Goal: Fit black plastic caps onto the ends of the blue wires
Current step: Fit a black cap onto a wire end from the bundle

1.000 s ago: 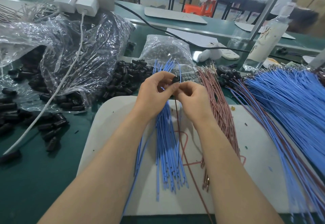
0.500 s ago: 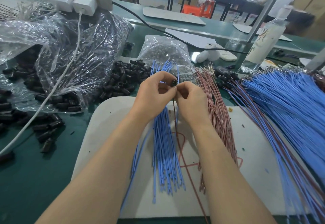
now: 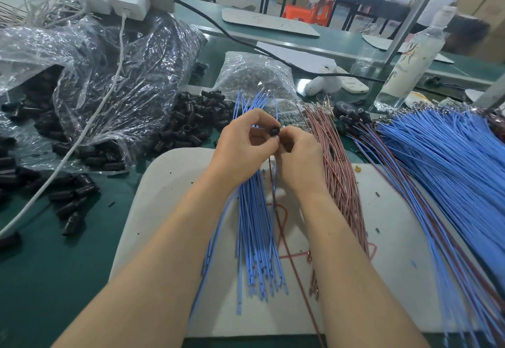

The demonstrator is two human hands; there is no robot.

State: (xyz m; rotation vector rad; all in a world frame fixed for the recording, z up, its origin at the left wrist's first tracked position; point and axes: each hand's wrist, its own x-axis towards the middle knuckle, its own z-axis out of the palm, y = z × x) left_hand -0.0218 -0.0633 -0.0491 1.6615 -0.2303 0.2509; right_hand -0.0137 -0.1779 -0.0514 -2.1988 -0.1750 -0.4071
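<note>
My left hand [image 3: 243, 145] pinches a small black plastic cap [image 3: 274, 131] between thumb and fingertips, its two holes facing me. My right hand [image 3: 299, 150] meets it from the right, fingers curled round thin wires, a blue one and a red-brown one [image 3: 273, 183], that run down from the cap. A bundle of blue wires [image 3: 257, 238] lies under both hands on the white mat [image 3: 164, 197]. Loose black caps [image 3: 196, 123] are heaped beyond my left hand.
Pink-brown wires [image 3: 341, 172] lie right of my hands, and a large fan of blue wires [image 3: 448, 161] fills the right side. Clear plastic bags [image 3: 109, 74] with black parts cover the left. A bag of small grey parts [image 3: 257, 79], a spray bottle [image 3: 410, 63] and a white charger cable [image 3: 82, 134] stand behind.
Both hands stay together at the same spot; the cap has turned so that its holed face shows more plainly. The view shifted slightly.
</note>
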